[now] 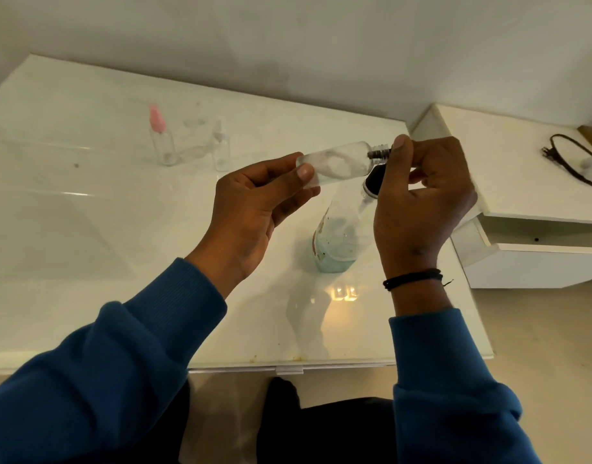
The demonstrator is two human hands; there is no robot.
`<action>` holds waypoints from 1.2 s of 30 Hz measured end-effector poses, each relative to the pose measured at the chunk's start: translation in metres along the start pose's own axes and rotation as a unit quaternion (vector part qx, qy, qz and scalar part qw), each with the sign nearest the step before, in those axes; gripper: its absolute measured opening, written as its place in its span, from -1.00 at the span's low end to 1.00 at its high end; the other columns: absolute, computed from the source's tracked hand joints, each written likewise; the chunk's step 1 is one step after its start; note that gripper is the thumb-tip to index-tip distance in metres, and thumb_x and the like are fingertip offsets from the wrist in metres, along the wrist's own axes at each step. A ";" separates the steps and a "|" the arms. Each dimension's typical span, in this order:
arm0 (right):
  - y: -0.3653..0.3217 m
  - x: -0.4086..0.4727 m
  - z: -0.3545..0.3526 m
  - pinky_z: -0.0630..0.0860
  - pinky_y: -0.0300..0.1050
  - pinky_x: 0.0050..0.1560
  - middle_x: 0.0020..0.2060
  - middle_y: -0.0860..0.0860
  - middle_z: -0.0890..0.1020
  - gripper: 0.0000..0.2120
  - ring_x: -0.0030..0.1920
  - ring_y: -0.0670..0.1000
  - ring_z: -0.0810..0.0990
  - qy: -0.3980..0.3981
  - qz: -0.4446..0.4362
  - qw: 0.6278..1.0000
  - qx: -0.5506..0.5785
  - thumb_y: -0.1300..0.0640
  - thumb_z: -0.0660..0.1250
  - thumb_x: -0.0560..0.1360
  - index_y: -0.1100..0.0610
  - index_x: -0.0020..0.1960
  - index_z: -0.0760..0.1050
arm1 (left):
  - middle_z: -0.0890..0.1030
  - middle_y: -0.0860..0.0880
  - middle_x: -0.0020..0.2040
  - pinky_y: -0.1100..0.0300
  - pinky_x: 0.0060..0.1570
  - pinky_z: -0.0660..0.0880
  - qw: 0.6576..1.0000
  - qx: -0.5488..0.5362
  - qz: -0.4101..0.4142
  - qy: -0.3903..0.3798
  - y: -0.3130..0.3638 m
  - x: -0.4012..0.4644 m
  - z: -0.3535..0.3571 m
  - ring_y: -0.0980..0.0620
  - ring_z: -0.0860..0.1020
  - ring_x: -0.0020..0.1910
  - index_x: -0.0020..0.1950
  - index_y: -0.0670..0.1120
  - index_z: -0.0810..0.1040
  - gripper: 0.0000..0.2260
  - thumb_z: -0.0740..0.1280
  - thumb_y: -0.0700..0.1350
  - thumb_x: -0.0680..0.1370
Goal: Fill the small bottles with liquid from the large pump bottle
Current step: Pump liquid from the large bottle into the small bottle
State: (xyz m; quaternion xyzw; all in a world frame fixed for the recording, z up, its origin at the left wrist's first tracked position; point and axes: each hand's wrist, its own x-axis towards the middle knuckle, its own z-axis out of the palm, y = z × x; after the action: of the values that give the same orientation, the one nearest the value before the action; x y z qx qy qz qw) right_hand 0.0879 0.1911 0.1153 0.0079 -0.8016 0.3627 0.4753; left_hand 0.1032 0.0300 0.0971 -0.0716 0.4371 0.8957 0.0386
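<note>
We see the left hand (254, 202) pinching the base end of a small clear bottle (338, 162), thumb and fingers curled round it; the bottle lies nearly level in the air, its threaded neck pointing toward the right hand (421, 202); the right hand's fingers (401, 145) are curled at that neck, and whether they grip the neck or something small beside it we cannot tell. Just below the right hand, partly behind it, stands the large bottle (338, 239) on the white table (87, 229), with pale blue-green liquid low in its base and a dark top close under the small bottle's neck. Beyond the left hand, well apart, stand a pink-topped clear bottle (160, 139) and a clear-topped bottle (221, 145), with a further clear shape between them that is hard to make out. Out past the right hand a black cable (569, 159) lies on a white shelf (522, 182).
</note>
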 end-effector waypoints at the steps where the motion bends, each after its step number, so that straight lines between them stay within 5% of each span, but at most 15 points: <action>1: -0.001 0.001 -0.001 0.40 -0.20 -0.30 -0.31 -0.09 0.50 -0.77 -0.28 0.09 0.52 -0.002 0.000 1.000 0.001 0.14 0.35 0.57 0.07 -0.27 0.52 | 0.73 -0.15 0.09 0.18 0.03 0.63 1.000 -0.004 -0.002 0.000 0.000 0.000 0.001 -0.15 0.71 0.05 0.18 -0.23 0.65 -0.73 0.46 -0.25 0.48; 4: -0.005 0.007 -0.003 0.35 -0.30 -0.28 -0.32 -0.12 0.49 -0.77 -0.28 0.11 0.52 0.008 -0.013 1.000 -0.007 0.13 0.35 0.57 0.02 -0.27 0.49 | 0.72 -0.18 0.11 0.17 0.03 0.63 1.000 -0.011 -0.003 -0.005 0.000 -0.002 0.002 -0.16 0.71 0.05 0.18 -0.25 0.65 -0.65 0.48 -0.20 0.40; 9: -0.003 0.002 0.000 0.45 -0.10 -0.32 -0.31 -0.07 0.51 -0.77 -0.27 0.09 0.52 0.012 -0.010 1.000 0.001 0.14 0.34 0.57 0.06 -0.26 0.51 | 0.72 -0.17 0.10 0.15 0.05 0.63 1.000 0.006 0.004 -0.005 0.001 0.000 0.000 -0.16 0.71 0.06 0.18 -0.23 0.65 -0.68 0.47 -0.21 0.44; 14: -0.002 0.008 -0.003 0.36 -0.25 -0.30 -0.32 -0.10 0.50 -0.76 -0.28 0.11 0.52 0.014 -0.018 1.000 -0.007 0.12 0.35 0.57 0.08 -0.28 0.52 | 0.72 -0.18 0.11 0.17 0.02 0.63 1.000 0.000 -0.002 -0.004 0.000 -0.002 0.003 -0.17 0.71 0.04 0.19 -0.25 0.65 -0.70 0.46 -0.23 0.46; 20: -0.002 0.001 0.000 0.46 -0.03 -0.32 -0.30 -0.09 0.50 -0.78 -0.27 0.11 0.51 0.010 -0.009 1.000 0.001 0.14 0.35 0.57 0.07 -0.26 0.52 | 0.72 -0.17 0.11 0.18 0.03 0.63 1.000 0.006 0.009 -0.001 0.003 -0.001 0.002 -0.14 0.71 0.05 0.17 -0.23 0.65 -0.71 0.47 -0.22 0.46; 31: -0.007 0.002 0.001 0.42 -0.15 -0.32 -0.31 -0.07 0.50 -0.77 -0.30 0.04 0.49 0.015 0.003 1.000 0.021 0.19 0.36 0.56 0.04 -0.26 0.47 | 0.73 -0.12 0.10 0.22 0.00 0.63 1.000 0.013 0.012 -0.003 0.005 -0.002 0.002 -0.12 0.71 0.07 0.13 -0.16 0.67 -0.75 0.46 -0.21 0.45; 36: -0.006 0.008 -0.002 0.49 0.05 -0.28 -0.31 -0.12 0.50 -0.76 -0.31 0.08 0.49 0.007 0.008 1.000 0.011 0.16 0.37 0.56 -0.01 -0.26 0.46 | 0.72 -0.15 0.11 0.23 -0.01 0.63 1.000 -0.001 0.009 -0.006 0.003 -0.003 0.004 -0.13 0.70 0.09 0.13 -0.19 0.67 -0.68 0.47 -0.18 0.38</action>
State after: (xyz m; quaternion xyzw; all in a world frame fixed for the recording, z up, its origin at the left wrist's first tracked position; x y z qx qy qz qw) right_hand 0.0870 0.1903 0.1254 0.0047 -0.7941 0.3753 0.4780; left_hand 0.1054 0.0314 0.1031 -0.0623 0.4364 0.8970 0.0330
